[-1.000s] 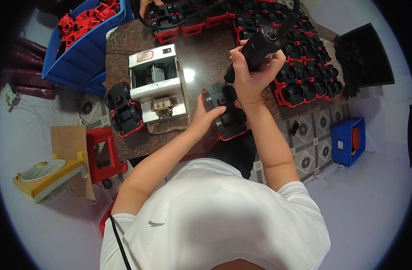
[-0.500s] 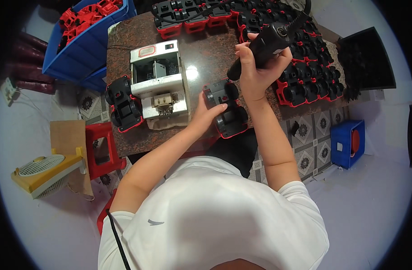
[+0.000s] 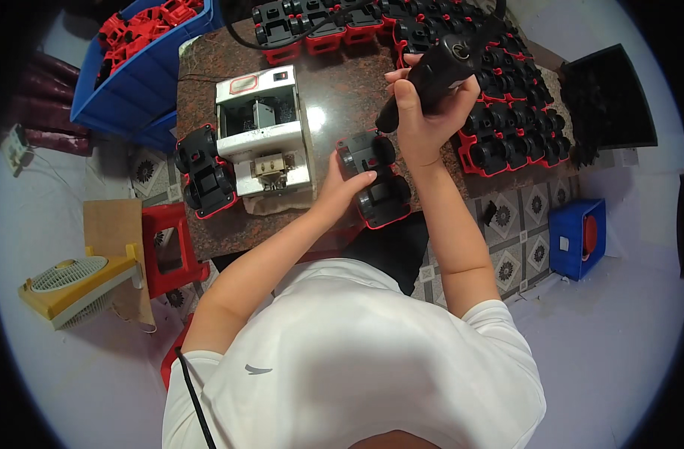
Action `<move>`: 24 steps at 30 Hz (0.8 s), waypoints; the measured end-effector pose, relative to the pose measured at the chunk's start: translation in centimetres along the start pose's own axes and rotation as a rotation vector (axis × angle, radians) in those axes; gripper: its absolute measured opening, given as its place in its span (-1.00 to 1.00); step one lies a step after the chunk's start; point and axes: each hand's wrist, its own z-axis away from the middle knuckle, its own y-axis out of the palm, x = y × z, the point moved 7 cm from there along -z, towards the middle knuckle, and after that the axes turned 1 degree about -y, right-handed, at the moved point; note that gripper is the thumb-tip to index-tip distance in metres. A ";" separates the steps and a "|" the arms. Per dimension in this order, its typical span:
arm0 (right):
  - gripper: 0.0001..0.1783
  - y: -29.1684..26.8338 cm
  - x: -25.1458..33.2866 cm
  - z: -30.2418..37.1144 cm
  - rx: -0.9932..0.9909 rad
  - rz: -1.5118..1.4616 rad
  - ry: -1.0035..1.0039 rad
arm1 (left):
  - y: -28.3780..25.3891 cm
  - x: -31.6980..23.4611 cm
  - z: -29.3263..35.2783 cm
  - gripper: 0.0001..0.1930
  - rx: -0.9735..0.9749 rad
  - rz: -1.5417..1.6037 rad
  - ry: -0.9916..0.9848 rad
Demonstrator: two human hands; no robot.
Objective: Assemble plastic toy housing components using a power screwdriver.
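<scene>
My left hand (image 3: 340, 187) is closed on a black plastic toy car chassis with red edging (image 3: 385, 196), thumb on its upper face, at the table's front edge. My right hand (image 3: 422, 127) is wrapped round a black corded electric screwdriver (image 3: 437, 71) to the right of and above that chassis. The tool's narrow end points down and left, toward the chassis but apart from it. Its very tip is hard to make out. To the left stands a white metal machine (image 3: 263, 135) with an open top, and a second chassis (image 3: 206, 172) lies beside it.
Rows of black and red chassis (image 3: 510, 138) fill the table's back and right. A blue crate of red parts (image 3: 106, 86) is at far left, above a red stool (image 3: 166, 251) and a yellow fan (image 3: 80, 288). A black bin (image 3: 618, 97) and blue box (image 3: 566, 239) are at right.
The screwdriver and my right hand have shifted slightly left, and the tool's cord has swung left at the back. My left hand and the chassis have hardly moved.
</scene>
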 end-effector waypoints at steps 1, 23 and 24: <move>-0.43 0.1 0.0 0.0 0.019 0.015 -0.015 | 0.0 0.0 0.0 -0.23 -0.005 0.009 0.006; -0.37 -0.4 -0.3 0.3 -0.094 0.275 -0.066 | 0.1 0.7 0.1 -0.22 -0.085 -0.055 0.041; -0.38 -0.3 -0.2 0.4 -0.121 0.217 -0.047 | 0.2 0.7 0.1 -0.21 -0.087 -0.044 0.050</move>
